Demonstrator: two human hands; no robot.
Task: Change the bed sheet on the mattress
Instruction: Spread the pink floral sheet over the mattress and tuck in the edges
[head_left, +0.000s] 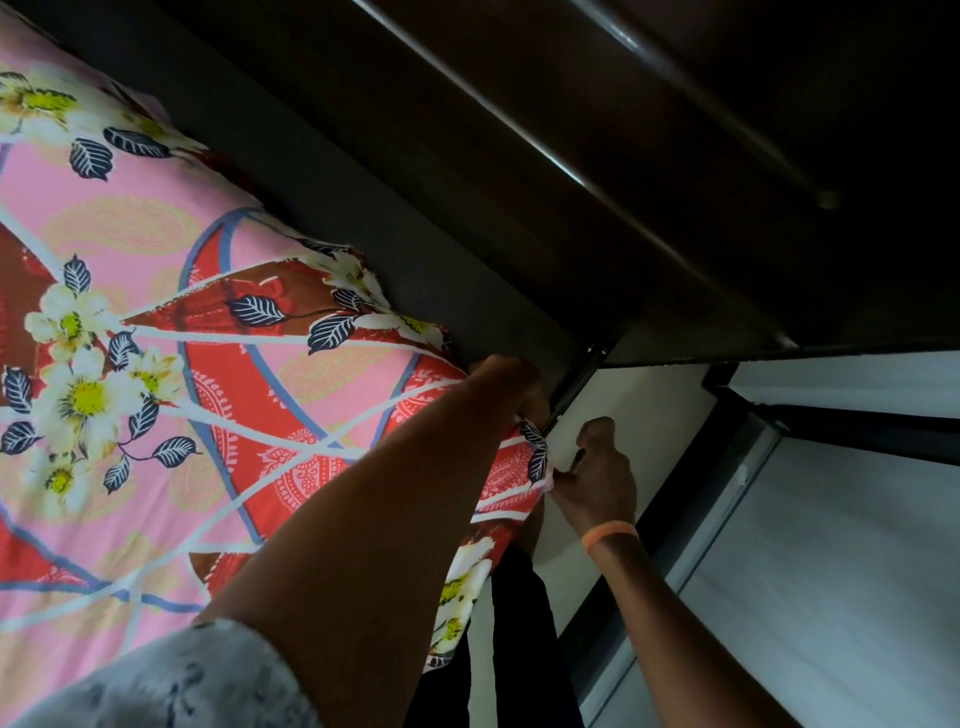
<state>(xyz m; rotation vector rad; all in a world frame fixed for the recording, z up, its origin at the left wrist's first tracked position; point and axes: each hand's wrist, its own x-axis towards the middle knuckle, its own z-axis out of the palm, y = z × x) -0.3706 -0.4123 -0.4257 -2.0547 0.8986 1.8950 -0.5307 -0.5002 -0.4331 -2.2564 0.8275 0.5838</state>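
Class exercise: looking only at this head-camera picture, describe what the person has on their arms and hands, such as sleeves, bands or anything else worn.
The left arm has a short sleeve at the upper arm, pale grey with a darker mottled print; the forearm below it is bare. The right wrist carries a thin orange wristband. No sleeve shows on the right arm. Neither the left hand nor the right hand shows gloves; rings cannot be made out.

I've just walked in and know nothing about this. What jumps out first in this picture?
The bright pink and red flowered bed sheet fills the left half of the view, spread over the mattress. At its corner near the middle, both hands work the cloth: the left hand presses at the corner by the dark bed frame, and the right hand, with an orange wristband, pinches the sheet's edge.
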